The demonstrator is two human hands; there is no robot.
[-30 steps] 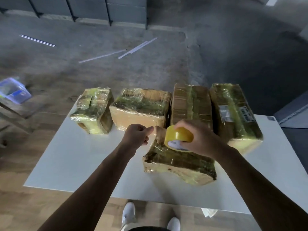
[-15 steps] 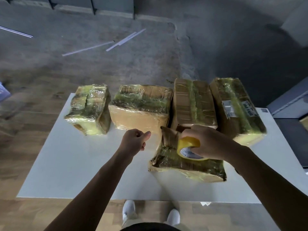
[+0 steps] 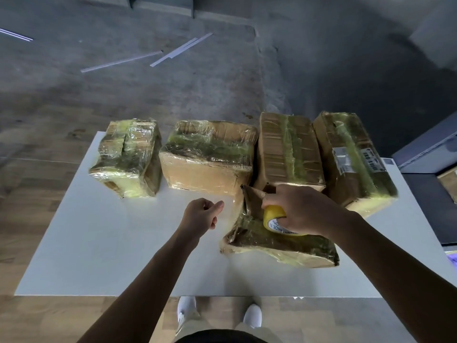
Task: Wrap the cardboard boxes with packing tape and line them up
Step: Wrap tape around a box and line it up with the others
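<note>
Down onto the near box [image 3: 279, 246] the tape roll [image 3: 273, 217] has come, where a second ago I held it raised above the lid. My right hand [image 3: 304, 211] grips the roll, fingers curled over its top, and sets it at the box's far end beside a lifted cardboard flap [image 3: 252, 194]. My left hand [image 3: 200, 214] hangs over the white table [image 3: 111, 243], fingers curled and thumb against forefinger. I think it pinches the tape end [image 3: 232, 206], though the clear strip shows only as a faint sheen between hand and box. This box lies skewed just in front of the row of four wrapped boxes [image 3: 207, 157] at the table's far edge. To do this pass well, I should keep the strip taut with my left hand, press that flap flat before the tape crosses it, and draw the roll round the box in one steady pull so nothing wrinkles or sticks to itself. Once wrapped, the box should be squared and slid into the row.
</note>
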